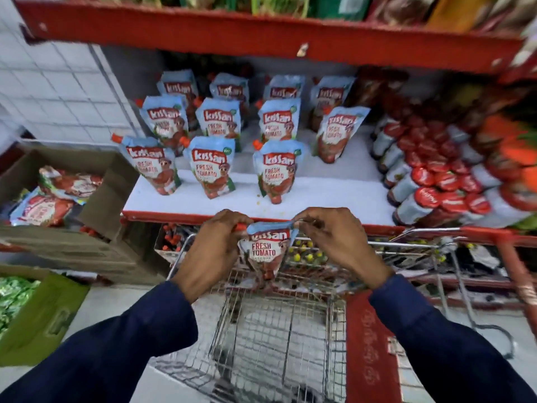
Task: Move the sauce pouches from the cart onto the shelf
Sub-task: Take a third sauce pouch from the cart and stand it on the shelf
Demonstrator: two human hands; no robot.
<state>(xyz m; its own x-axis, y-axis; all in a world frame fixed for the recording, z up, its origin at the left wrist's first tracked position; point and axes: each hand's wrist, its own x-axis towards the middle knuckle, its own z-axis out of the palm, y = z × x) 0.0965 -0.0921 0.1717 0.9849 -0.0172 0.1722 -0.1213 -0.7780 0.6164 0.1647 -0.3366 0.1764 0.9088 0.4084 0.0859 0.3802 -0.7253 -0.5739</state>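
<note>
A light-blue and red tomato sauce pouch [267, 251] hangs upright above the wire cart [273, 344], just below the front edge of the white shelf [334, 193]. My left hand [215, 245] pinches its top left corner by the red cap. My right hand [334, 239] pinches its top right corner. On the shelf stand several matching pouches [212, 167] in rows, upright and facing me. The cart basket beneath my hands shows only bare wire mesh.
Red-capped jars [430, 181] fill the right part of the shelf. A cardboard box [96, 181] with more pouches sits at the left, and a green box [37, 318] lies on the floor. A red shelf [261, 33] runs overhead. The cart's red handle flap [369, 344] is at right.
</note>
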